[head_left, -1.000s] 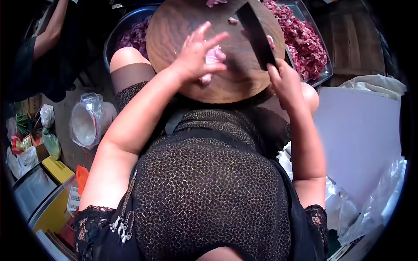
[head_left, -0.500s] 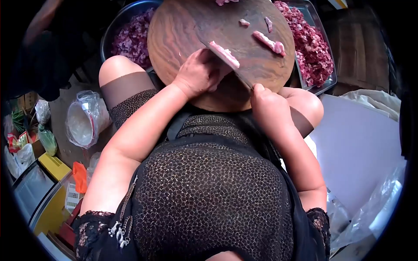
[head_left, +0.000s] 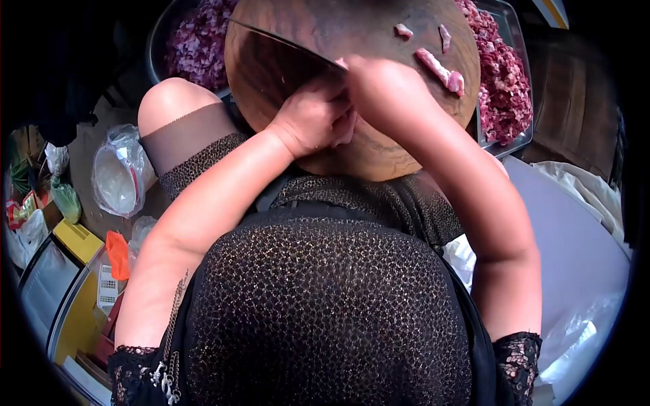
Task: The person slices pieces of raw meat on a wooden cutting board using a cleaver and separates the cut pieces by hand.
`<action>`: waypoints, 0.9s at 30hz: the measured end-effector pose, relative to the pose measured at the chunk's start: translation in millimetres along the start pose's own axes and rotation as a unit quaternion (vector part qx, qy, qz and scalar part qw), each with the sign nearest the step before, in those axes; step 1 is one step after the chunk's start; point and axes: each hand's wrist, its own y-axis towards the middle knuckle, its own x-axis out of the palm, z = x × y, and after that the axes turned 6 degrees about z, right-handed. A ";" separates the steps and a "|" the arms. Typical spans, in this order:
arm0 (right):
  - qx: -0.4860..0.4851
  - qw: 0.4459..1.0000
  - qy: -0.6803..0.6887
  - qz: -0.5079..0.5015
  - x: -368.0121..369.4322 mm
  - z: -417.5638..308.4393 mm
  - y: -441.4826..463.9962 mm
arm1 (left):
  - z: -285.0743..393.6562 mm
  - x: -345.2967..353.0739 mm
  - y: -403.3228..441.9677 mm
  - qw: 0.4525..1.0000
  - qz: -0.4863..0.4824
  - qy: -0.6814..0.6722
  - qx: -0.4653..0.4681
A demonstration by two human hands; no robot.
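Observation:
My left hand (head_left: 313,120) is curled on a pink piece of meat (head_left: 344,128) near the front of a round wooden board (head_left: 379,159). Above it my right hand (head_left: 371,84) is closed on the handle of a dark cleaver (head_left: 288,42), whose blade reaches to the upper left over the board. The handle is hidden inside the fist. A strip of meat (head_left: 440,70) and two small scraps, one pale (head_left: 404,30) and one narrow (head_left: 445,38), lie at the board's right.
Chopped meat (head_left: 200,47) fills a round basin behind left, and more (head_left: 502,81) fills a metal tray at right. A plastic-lined bucket (head_left: 120,177) stands on the floor at left. A pale panel (head_left: 562,230) is at right.
The cleaver has swung across to the left over the board with my right hand. My left hand has come down from spread fingers and closed on the meat. The person at upper left has mostly gone from view.

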 end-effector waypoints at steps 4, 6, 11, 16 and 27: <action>0.030 0.997 0.008 -0.064 -8.1 11.7 36.7 | 10.8 -4.0 -5.3 0.998 -0.063 -0.026 0.004; 0.104 0.989 0.075 0.078 3.3 35.5 27.8 | 8.9 -2.3 -9.7 0.995 -0.060 0.045 0.059; 0.226 0.947 0.116 0.198 -5.3 54.4 -38.2 | 51.1 -15.1 -17.0 0.975 -0.139 0.152 0.082; 0.173 0.970 0.094 0.144 -8.0 23.2 -132.7 | 53.4 -16.6 -19.3 0.988 -0.129 -0.014 0.081; 0.212 0.976 0.053 -0.002 13.6 4.9 -157.8 | 23.9 1.6 -6.2 0.988 -0.137 0.063 -0.028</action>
